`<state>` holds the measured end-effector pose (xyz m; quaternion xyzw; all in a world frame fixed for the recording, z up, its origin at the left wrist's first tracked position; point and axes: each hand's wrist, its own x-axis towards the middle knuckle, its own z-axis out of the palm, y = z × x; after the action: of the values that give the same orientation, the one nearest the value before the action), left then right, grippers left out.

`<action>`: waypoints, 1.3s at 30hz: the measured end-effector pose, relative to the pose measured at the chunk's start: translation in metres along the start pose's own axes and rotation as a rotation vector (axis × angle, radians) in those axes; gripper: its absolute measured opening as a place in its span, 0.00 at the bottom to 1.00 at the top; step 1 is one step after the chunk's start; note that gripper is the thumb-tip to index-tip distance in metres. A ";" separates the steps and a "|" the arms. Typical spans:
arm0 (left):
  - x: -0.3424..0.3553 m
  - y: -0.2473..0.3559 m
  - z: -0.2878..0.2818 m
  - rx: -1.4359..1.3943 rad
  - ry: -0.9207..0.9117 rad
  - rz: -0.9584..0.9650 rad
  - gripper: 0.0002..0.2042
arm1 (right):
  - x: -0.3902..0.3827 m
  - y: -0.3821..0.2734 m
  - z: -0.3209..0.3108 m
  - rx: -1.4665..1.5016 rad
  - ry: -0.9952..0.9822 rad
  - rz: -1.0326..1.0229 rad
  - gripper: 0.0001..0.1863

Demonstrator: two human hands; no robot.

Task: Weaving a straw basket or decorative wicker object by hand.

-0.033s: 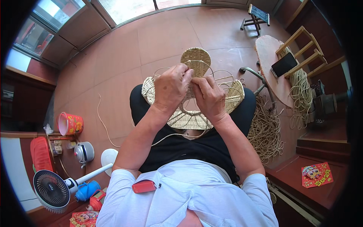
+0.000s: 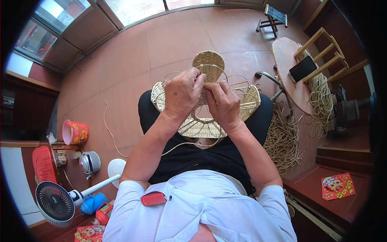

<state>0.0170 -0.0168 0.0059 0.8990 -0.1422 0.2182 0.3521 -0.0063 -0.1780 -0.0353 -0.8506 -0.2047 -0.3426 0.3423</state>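
Note:
A pale woven cord piece [image 2: 250,104] with several rounded panels and looped frames rests across my lap, one round woven panel [image 2: 208,59] rising at its far side. My left hand [image 2: 183,90] is closed, fingertips pinched on the upright looped frame at the middle of the piece. Just right of it, my right hand [image 2: 223,101] grips the same frame with bent fingers. The exact strand between my fingertips is hidden. A loose cord [image 2: 185,144] crosses below the piece and runs off left to the floor.
Cord heaps [image 2: 282,137] lie right, beside an oval table [image 2: 282,52] holding a dark flat device [image 2: 302,68] and wooden frame. A folding stool [image 2: 274,18] stands behind. At left are a fan [image 2: 54,203], kettle [image 2: 89,161], pink bucket [image 2: 75,131] and blue jug [image 2: 92,203].

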 end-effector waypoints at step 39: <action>-0.013 -0.010 -0.017 -0.359 -0.267 -0.273 0.06 | -0.008 -0.005 0.012 0.028 0.096 0.093 0.09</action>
<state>0.0048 0.0032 0.0048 0.8539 -0.1012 0.0193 0.5102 -0.0093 -0.1666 -0.0451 -0.8370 -0.1530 -0.3636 0.3793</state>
